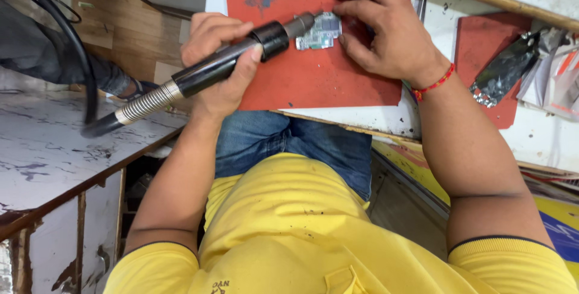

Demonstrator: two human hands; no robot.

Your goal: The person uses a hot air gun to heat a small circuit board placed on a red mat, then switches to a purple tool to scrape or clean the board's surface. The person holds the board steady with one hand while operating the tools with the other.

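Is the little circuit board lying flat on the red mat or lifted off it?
Flat: the circuit board rests on the red mat.
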